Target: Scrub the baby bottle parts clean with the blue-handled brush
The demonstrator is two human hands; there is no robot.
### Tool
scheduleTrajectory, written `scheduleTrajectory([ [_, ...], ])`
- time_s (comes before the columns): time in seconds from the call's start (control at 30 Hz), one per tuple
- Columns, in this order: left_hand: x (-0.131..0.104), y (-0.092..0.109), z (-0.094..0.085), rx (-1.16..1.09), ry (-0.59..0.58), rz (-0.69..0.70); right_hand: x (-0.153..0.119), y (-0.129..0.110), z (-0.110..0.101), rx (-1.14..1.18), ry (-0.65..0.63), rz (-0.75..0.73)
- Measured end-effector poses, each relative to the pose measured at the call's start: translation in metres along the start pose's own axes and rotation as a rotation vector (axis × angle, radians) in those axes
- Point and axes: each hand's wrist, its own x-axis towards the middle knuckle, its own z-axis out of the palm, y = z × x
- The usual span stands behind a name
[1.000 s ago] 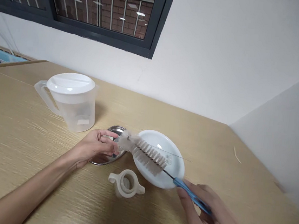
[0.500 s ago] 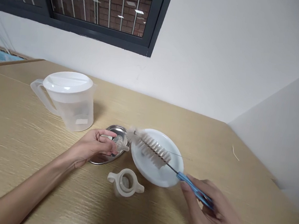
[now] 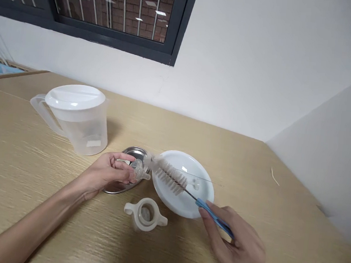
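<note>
"What is at the left side?"
"A lidded pitcher (image 3: 78, 124) stands on the table (image 3: 15, 153). Next, the left hand (image 3: 106, 172) is pinching a clear teat (image 3: 137, 170), above a metal tray (image 3: 117, 189)."
"And after?"
"A two-handled cup (image 3: 145, 227) stands near the tray. The brush (image 3: 171, 177) extends over a white bowl (image 3: 183, 206); whether its tip touches the teat, I cannot tell."
"The right hand (image 3: 237, 243)?"
"Its thumb and fingers are gripping the blue handle (image 3: 212, 215)."
</note>
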Motion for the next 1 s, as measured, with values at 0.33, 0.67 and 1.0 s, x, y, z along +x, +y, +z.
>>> scheduleTrajectory([
  [0.33,0.0,0.001,0.0,-0.029,-0.013,-0.009,-0.005,-0.009,-0.003,0.043,0.017,0.055],
  [0.67,0.001,-0.002,-0.003,-0.011,0.016,0.035,0.001,0.005,-0.008,-0.003,0.018,0.11],
  [1.0,-0.001,0.0,-0.002,-0.07,0.07,0.102,0.005,0.005,-0.01,0.132,0.053,0.468],
])
